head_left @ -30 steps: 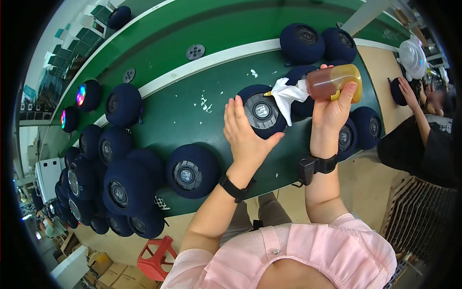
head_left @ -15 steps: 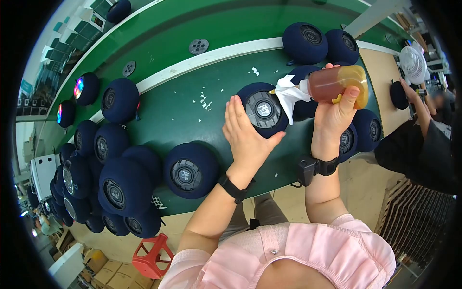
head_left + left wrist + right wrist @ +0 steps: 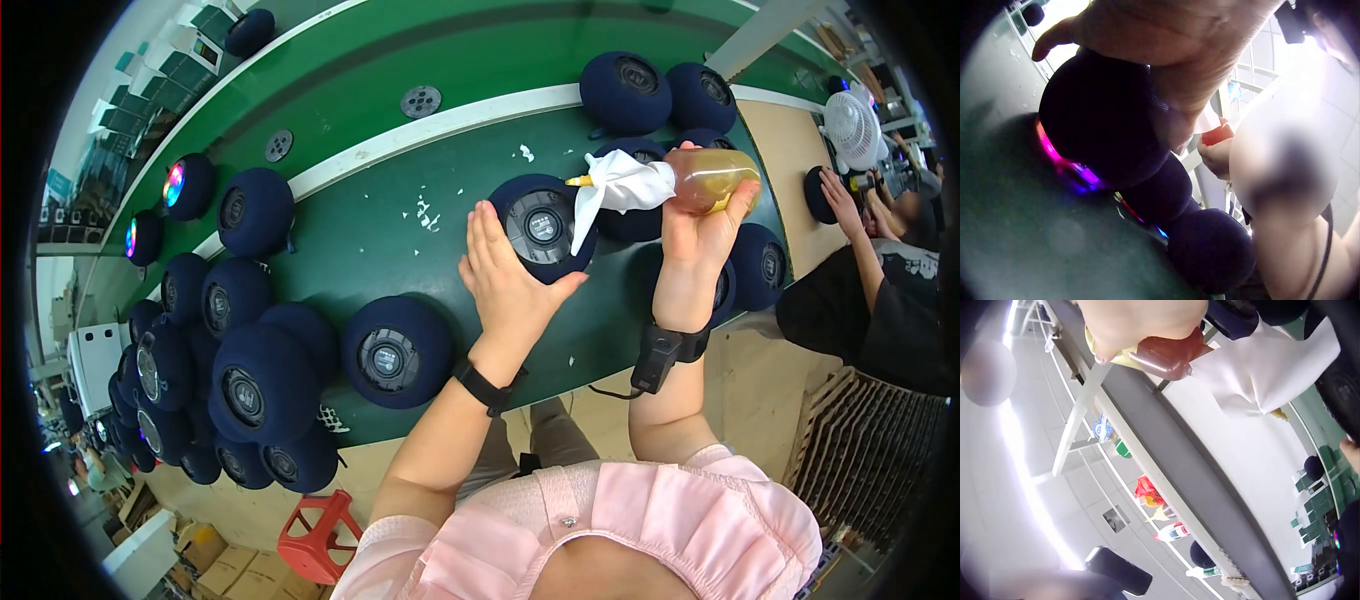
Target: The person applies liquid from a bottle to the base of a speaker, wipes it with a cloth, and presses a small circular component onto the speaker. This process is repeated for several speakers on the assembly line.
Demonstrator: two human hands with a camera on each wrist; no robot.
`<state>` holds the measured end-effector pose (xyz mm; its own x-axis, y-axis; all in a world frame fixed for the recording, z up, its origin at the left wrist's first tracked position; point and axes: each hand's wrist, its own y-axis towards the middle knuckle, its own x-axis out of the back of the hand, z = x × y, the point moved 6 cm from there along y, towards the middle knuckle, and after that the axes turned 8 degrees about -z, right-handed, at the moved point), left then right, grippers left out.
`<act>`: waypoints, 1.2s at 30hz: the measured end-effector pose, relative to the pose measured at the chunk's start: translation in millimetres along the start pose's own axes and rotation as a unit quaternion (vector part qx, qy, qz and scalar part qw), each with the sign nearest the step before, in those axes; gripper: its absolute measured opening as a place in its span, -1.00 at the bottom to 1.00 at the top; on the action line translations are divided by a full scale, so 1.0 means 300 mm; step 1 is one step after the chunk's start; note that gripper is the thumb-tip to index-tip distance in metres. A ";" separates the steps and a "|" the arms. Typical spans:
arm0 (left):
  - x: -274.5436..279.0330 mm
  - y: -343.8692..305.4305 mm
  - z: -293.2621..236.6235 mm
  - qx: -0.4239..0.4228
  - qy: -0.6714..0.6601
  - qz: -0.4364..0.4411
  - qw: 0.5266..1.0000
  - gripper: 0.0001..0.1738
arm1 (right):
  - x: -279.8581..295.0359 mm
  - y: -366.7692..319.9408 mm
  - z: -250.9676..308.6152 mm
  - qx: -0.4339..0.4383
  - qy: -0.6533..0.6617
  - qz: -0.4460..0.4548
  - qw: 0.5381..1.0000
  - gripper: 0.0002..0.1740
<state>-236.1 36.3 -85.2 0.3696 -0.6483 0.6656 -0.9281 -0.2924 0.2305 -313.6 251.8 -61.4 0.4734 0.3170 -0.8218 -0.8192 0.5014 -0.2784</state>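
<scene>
A long green table (image 3: 380,220) with a white stripe is seen from the head view, and dark blue round speakers are crowded along its left end (image 3: 250,380). One speaker (image 3: 540,228) is set face up near the table's middle. The left hand (image 3: 505,280) is laid against its near-left side, with the fingers straight and together and the thumb spread along the lower edge. A bottle (image 3: 710,178) of amber liquid is gripped in the right hand (image 3: 705,235), which is held above and to the right of that speaker. The bottle is tipped sideways and its neck is wrapped in a white cloth (image 3: 620,185). A yellow tip (image 3: 575,181) is shown just above the speaker's rim; whether it touches cannot be told. Another person (image 3: 860,290) is cut off at the right edge, beside a small fan (image 3: 852,118).

In the left wrist view, the speaker is largely covered by the palm, and a pink-purple glow (image 3: 1066,165) is seen at its base. Only a reddish sliver of the bottle is visible, and much of the frame is blurred.

In the right wrist view, only part of the hand is caught at the top edge, closed round the bottle. The cloth hangs below it, and the speaker is cut off at the right edge.
</scene>
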 end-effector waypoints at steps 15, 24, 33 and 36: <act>0.008 0.000 0.002 -0.011 0.020 -0.022 1.000 0.36 | -0.070 -0.090 -0.085 0.099 -0.144 0.119 0.977 -0.41; 0.009 0.005 0.000 -0.011 0.027 -0.012 0.999 0.38 | -0.082 -0.107 -0.134 0.113 -0.131 0.119 0.978 -0.40; -0.002 0.004 0.006 0.002 0.022 0.008 1.000 0.36 | -0.120 -0.174 -0.099 0.190 -0.193 0.162 0.949 -0.34; 0.012 0.007 -0.005 -0.009 0.041 -0.008 0.999 0.36 | -0.119 -0.188 -0.056 0.187 -0.170 0.158 0.955 -0.34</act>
<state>-236.6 34.4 -81.2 0.3807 -0.5831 0.7177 -0.9227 -0.2902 0.2537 -289.7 198.6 -24.7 0.3524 0.7107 -0.6089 -0.7951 0.5705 0.2057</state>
